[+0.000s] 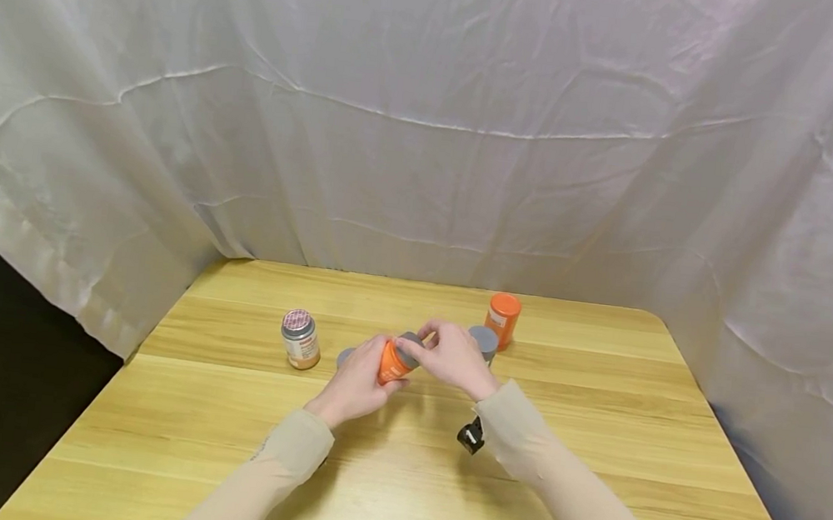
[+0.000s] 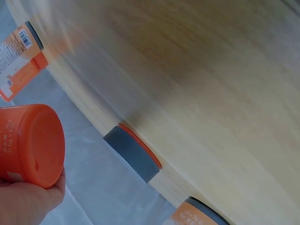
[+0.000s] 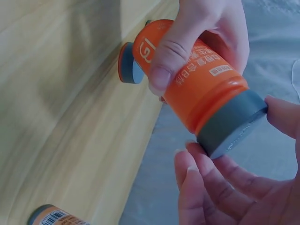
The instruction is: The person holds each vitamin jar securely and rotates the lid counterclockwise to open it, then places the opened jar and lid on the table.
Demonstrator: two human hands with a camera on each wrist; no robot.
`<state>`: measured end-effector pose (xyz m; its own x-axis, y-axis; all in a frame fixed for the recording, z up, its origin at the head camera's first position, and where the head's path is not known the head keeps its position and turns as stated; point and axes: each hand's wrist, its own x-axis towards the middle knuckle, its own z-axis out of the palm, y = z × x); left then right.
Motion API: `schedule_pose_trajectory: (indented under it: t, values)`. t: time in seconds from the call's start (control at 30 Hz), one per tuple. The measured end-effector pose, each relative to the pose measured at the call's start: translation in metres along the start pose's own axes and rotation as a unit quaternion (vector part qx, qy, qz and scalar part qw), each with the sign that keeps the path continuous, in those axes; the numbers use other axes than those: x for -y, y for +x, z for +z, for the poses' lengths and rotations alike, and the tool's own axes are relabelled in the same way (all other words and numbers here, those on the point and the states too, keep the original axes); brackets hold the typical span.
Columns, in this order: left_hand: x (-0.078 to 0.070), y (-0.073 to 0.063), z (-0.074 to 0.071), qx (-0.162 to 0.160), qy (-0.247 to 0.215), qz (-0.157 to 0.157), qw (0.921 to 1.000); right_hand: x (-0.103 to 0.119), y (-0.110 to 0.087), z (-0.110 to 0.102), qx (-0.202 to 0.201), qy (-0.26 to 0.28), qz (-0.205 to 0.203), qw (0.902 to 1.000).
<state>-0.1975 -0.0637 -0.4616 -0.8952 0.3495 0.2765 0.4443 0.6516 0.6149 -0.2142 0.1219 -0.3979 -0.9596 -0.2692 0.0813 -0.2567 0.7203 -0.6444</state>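
My left hand [image 1: 357,384] grips the body of an orange bottle [image 1: 393,365], holding it tilted above the table. In the right wrist view, the left thumb lies across the orange bottle's [image 3: 192,79] printed side. On its grey cap [image 3: 232,119], the thumb and fingers of my right hand [image 1: 452,357] pinch from opposite edges. The bottle's smooth orange base faces the left wrist camera. Partly hidden behind the left hand is a low grey disc [image 1: 344,357]; the left wrist view shows this grey disc [image 2: 132,152] with an orange edge, lying on the table.
To the left stands a bottle with a patterned top [image 1: 300,339]. Beyond my right hand are a grey-topped container [image 1: 484,338] and an orange container [image 1: 503,320]. A grey curtain [image 1: 424,185] hangs around the back and sides of the wooden table [image 1: 220,425].
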Motion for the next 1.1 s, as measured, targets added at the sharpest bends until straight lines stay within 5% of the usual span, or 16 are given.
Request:
schedule_pose_trajectory:
  t: [0.5,1.1]
  values:
    - [0.003,-0.002,-0.001,-0.004,0.006,-0.011,0.9999,0.0,-0.002,-0.001,0.032,-0.021,-0.084,0.9957]
    - [0.003,-0.002,-0.001,-0.005,0.02,-0.002,0.9998,-0.013,-0.003,-0.005,0.073,-0.032,-0.212,0.974]
